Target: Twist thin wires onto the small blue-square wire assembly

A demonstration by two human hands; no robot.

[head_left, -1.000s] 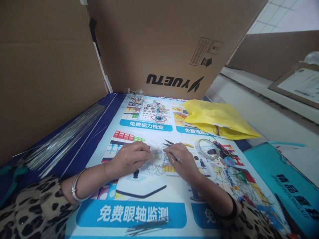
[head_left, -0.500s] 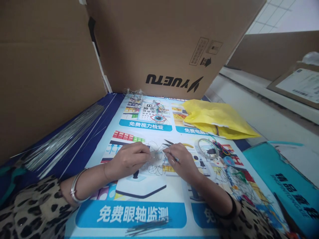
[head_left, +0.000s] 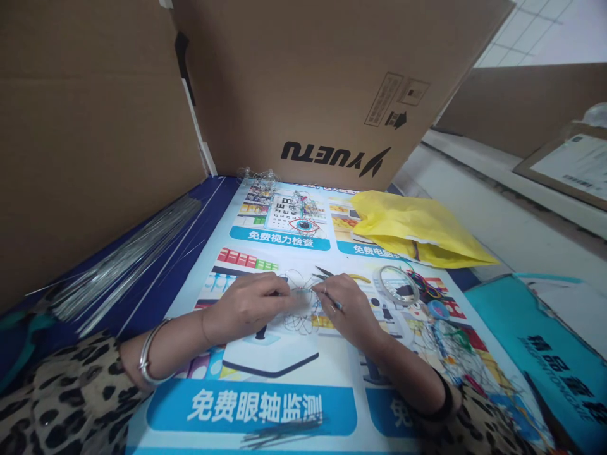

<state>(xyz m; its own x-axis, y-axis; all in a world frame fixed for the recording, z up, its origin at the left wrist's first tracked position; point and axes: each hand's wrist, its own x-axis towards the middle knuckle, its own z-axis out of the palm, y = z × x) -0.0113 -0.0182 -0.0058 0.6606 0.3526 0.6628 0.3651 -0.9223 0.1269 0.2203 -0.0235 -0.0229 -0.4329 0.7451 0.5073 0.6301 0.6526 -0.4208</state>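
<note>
A looped thin-wire piece (head_left: 300, 321) is between my two hands, over the printed sheet (head_left: 332, 360). My left hand (head_left: 253, 303) is closed, thumb and fingertips pinched on the left side of the wire piece. On its right side, the fingers of my right hand (head_left: 342, 306) are pinched together at the wire. A dark, thin tool also shows in my right hand; its far end is hidden by the fingers. Just beyond that hand lie pliers with dark jaws and a yellow handle (head_left: 359, 278).
Long wires (head_left: 128, 259) lie at the left near teal-handled pliers (head_left: 35, 325). Short wires (head_left: 282, 433) are in front. A clear ring spool (head_left: 399, 285), tangled threads (head_left: 450, 347), a yellow bag (head_left: 417, 227) and a teal bag (head_left: 535, 341) sit right. Cardboard walls (head_left: 303, 82) stand behind.
The view has shifted slightly, so most things appear a little further right. Both hands remain at the wire piece, with the left fingers slightly more extended towards it.
</note>
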